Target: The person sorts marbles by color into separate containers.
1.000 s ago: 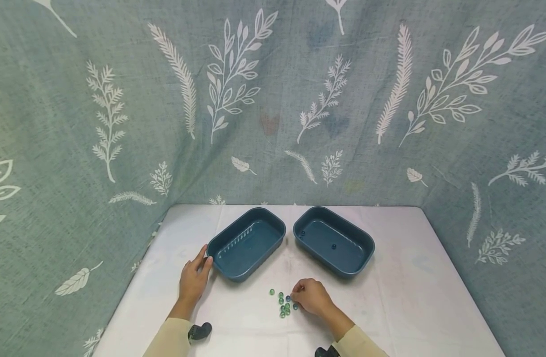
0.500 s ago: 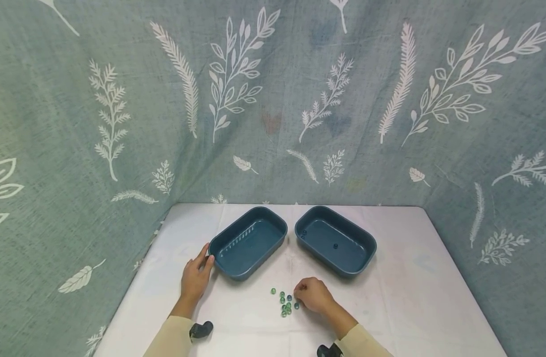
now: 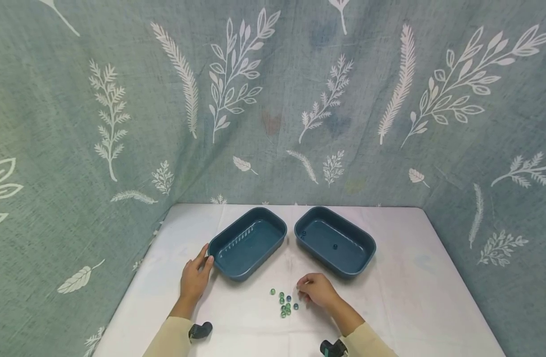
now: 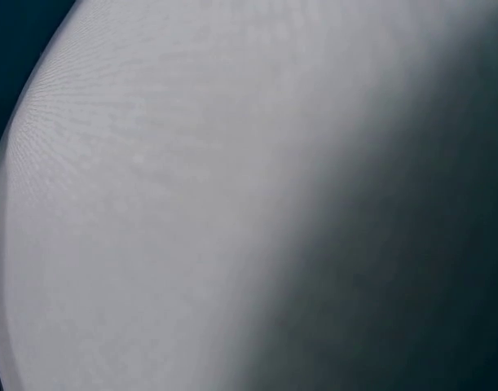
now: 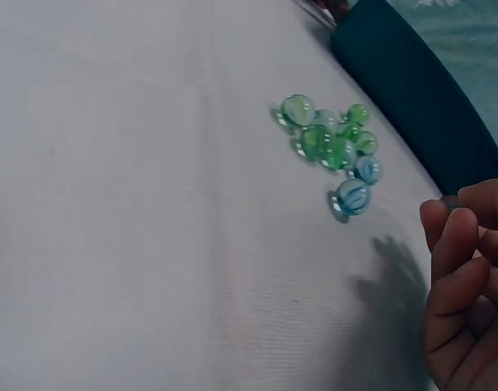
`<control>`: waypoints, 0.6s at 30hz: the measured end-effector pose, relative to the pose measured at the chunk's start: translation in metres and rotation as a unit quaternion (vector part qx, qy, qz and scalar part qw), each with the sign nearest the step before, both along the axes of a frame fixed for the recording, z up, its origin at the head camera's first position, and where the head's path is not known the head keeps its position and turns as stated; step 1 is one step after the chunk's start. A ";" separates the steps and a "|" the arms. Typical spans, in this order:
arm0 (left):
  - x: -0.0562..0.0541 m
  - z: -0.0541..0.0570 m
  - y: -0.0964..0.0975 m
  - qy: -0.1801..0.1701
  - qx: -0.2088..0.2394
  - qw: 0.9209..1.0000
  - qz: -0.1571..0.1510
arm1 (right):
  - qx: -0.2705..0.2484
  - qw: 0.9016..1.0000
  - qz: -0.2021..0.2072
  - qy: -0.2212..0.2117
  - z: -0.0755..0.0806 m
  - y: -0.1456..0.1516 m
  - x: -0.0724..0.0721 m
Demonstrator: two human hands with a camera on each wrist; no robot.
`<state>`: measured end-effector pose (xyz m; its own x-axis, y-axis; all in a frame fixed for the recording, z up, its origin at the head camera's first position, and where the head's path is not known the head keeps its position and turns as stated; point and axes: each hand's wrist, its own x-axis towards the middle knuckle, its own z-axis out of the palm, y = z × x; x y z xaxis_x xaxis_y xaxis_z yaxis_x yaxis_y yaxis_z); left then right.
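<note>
White tabletop (image 3: 415,297), glassy marbles (image 5: 340,153), green and blue

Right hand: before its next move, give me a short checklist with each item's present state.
1. Something pinched in the right hand: ok, a bluish bit shows in the right wrist view.
2. Pinch secure: cannot tell, the hand covers most of that bluish bit.
3. Right hand apart from the loose marbles: ok, a gap shows in both the head and right wrist views.
4. Right tray upright and uncovered: ok, with dark marbles inside.
5. Left hand touching the left tray: ok, at its near left end.
6. Left tray held firmly: cannot tell.
</note>
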<state>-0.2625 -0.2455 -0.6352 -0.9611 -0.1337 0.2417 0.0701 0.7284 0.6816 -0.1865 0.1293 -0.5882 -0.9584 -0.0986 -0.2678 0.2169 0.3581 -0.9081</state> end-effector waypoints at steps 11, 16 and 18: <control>0.001 -0.002 -0.002 -0.013 0.001 1.000 0.004 | -0.054 0.999 -0.010 0.000 0.020 0.019 -0.013; -0.001 -0.004 -0.002 -0.004 0.002 1.000 0.003 | -0.041 0.999 -0.014 0.010 0.033 0.027 -0.018; -0.001 -0.005 -0.003 0.000 0.001 1.000 0.004 | -0.038 0.999 -0.013 0.014 0.037 0.030 -0.021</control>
<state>-0.2636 -0.2481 -0.6401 -0.9603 -0.1414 0.2406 0.0643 0.7270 0.6836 -0.2077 0.1595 -0.5514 -0.9680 -0.0927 -0.2333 0.1990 0.2828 -0.9383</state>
